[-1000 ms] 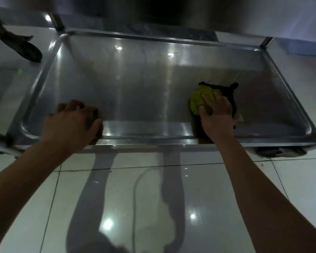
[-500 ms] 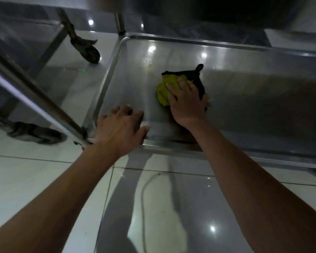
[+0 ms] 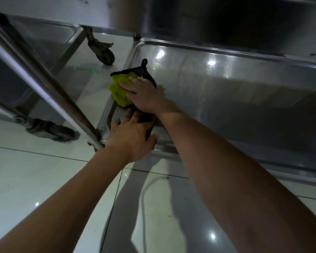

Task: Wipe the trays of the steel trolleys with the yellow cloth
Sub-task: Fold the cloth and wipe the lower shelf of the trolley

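Two hands work the tray (image 3: 226,84) of the steel trolley — the right hand (image 3: 146,96) presses the yellow cloth (image 3: 119,89) with flat fingers into the tray's near left corner, while the left hand (image 3: 130,137) rests, fingers straight, over the near rim beside the corner post (image 3: 44,84).

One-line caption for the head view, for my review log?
Right hand presses the yellow cloth into the steel tray near its left corner; left hand rests on the tray's front rim.
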`<state>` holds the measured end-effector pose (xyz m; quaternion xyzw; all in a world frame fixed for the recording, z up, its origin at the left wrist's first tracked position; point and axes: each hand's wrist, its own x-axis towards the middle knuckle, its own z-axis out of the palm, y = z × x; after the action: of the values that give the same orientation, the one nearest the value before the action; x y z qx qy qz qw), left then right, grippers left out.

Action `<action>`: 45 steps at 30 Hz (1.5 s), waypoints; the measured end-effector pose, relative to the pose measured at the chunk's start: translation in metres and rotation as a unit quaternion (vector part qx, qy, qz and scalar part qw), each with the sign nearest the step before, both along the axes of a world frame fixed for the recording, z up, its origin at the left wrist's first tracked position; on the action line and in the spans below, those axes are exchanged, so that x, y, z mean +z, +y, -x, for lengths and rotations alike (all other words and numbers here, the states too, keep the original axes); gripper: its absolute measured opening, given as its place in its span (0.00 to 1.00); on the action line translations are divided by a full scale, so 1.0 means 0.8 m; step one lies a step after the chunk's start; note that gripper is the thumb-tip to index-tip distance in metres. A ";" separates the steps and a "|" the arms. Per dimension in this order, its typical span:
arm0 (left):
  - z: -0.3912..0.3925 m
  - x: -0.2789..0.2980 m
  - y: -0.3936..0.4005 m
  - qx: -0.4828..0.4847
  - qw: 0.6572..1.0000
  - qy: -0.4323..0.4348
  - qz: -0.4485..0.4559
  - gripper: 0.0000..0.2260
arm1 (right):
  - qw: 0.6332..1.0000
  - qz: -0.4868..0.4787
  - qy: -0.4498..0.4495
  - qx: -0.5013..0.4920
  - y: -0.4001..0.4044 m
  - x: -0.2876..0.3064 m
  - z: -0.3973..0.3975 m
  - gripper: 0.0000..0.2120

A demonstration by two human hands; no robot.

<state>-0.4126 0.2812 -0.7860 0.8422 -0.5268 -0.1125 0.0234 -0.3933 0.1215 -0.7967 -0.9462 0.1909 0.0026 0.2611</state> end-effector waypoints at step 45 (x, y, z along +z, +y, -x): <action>0.239 0.001 -0.118 -0.141 0.981 0.053 0.126 0.12 | 0.935 0.052 0.025 -0.349 -0.025 0.003 0.476 0.21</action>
<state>-0.6038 0.1865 -0.7849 0.7427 -0.6481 -0.0922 0.1409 -0.7739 0.1014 -0.7942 -0.8317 0.5158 -0.0751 0.1914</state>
